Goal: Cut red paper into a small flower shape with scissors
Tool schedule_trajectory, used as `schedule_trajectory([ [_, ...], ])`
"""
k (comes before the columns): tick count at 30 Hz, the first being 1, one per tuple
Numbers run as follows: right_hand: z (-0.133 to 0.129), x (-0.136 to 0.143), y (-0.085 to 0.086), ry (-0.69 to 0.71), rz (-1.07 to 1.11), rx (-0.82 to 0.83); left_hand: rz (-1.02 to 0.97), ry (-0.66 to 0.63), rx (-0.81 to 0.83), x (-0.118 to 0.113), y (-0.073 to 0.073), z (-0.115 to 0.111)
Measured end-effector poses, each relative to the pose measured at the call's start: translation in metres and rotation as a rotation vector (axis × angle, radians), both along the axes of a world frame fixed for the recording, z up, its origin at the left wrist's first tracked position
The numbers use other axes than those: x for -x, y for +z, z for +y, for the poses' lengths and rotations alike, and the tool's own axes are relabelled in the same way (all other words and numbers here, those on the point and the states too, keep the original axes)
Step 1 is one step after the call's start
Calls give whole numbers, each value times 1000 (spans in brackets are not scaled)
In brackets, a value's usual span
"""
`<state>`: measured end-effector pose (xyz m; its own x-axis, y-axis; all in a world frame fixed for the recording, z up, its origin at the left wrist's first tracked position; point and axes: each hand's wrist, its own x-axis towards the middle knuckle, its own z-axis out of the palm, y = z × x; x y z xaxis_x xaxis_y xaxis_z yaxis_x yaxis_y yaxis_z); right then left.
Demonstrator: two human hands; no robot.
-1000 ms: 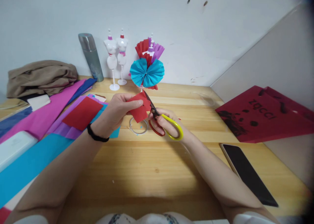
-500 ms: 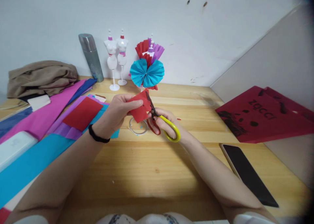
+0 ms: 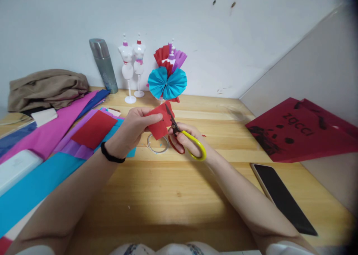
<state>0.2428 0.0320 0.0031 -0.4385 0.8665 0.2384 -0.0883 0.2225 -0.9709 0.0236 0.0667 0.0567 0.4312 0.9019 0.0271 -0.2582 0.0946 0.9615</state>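
My left hand point(image 3: 138, 123) pinches a small piece of red paper point(image 3: 158, 126) between thumb and fingers, above the table. The paper's right edge is cut in a wavy outline. In my right hand point(image 3: 186, 137) is a pair of scissors point(image 3: 195, 145) with dark blades, one yellow handle loop and one red. The blades lie against the paper's upper right edge, pointing up and away. Below the paper, a coil of thin wire point(image 3: 158, 145) rests on the table. Just behind stands a mini mannequin dressed in folded blue, red and purple paper point(image 3: 167, 82).
Two bare white mini mannequins point(image 3: 127, 68) and a grey thermos point(image 3: 104, 65) stand by the wall. Coloured paper sheets point(image 3: 95, 130) and a brown cloth point(image 3: 47, 89) cover the left side. At right are a phone point(image 3: 282, 197) and a red bag point(image 3: 302, 132).
The scissors' blades have shifted slightly to the left across the red paper's edge. My left hand and the paper stay nearly in place.
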Motion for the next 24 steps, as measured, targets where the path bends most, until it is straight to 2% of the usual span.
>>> schedule_trajectory([
  [6,-1,1,0,3,16,7,-10,42,-2,-3,-3,0],
  [15,-2,1,6,-6,-7,14,-25,27,22,-4,-3,1],
  [24,-3,1,9,-5,-13,29,0,-10,-9,-2,4,0],
])
